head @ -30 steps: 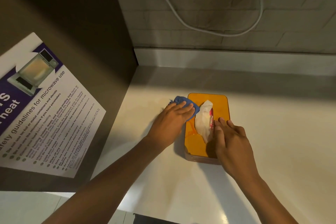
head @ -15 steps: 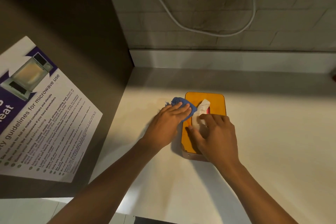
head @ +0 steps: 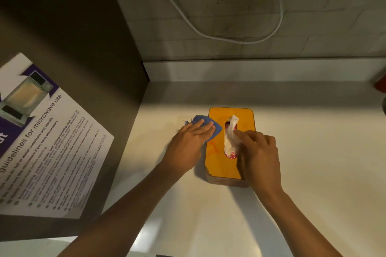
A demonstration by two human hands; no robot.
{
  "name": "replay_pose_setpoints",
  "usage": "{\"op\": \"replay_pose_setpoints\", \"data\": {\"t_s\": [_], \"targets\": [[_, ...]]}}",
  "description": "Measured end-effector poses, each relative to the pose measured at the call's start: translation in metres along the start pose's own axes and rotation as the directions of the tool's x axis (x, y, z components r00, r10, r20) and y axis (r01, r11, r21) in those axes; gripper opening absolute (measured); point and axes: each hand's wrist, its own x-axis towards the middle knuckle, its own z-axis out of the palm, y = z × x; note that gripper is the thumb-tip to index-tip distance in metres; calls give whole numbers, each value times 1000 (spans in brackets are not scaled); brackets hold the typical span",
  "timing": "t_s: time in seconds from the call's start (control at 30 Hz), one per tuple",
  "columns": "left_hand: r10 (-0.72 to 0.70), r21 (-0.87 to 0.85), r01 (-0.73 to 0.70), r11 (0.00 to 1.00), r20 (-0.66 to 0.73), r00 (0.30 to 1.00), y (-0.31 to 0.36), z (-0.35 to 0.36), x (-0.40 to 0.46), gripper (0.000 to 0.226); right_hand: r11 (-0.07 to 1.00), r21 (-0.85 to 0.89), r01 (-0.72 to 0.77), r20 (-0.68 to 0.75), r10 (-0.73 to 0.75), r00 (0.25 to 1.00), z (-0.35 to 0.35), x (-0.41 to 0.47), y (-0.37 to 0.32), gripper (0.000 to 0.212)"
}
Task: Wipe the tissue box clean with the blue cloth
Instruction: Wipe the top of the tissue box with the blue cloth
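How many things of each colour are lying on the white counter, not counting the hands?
Orange: 1, the tissue box
Blue: 1, the blue cloth under the left hand
White: 1, the tissue pinched by the right hand
Total: 3
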Motion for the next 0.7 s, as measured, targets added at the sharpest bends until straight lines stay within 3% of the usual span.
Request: {"op": "replay_pose_setpoints", "data": {"t_s": [0.13,0.27,0.33,0.4,0.5,0.53,0.6,0.7], "targets": [[-11,-69,6,998,-77,997,6,3,0,62,1000,-17,-7,-3,7,1000,2,-1,0,36],[199,-114,-233,966,-247,948,-6,-4,-23,36,999,29,-34,-17,34,999,3,-1,1,32],[240,-113,-285,952,-304,922,-10,-7,-23,48,998,39,-42,-18,43,999,4,-3,2,33],[246,-49,-262,964,-207,947,-11,-6,-7,57,999,32,-36,-20,37,999,5,-3,3,33],[35,16,-35,999,13,999,-10,-3,22,66,999,36,-34,-12,34,999,5,-2,4,32],[3,16,-3,1000,10,1000,-8,-4,27,64,999,38,-35,-8,35,999,5,-2,4,32],[44,-8,-44,999,-50,998,-8,-3,26,60,998,44,-36,0,36,999,5,-2,5,32],[267,11,-269,963,-160,950,-11,-8,-2,52,997,52,-51,28,49,998,5,-2,6,33]]}}
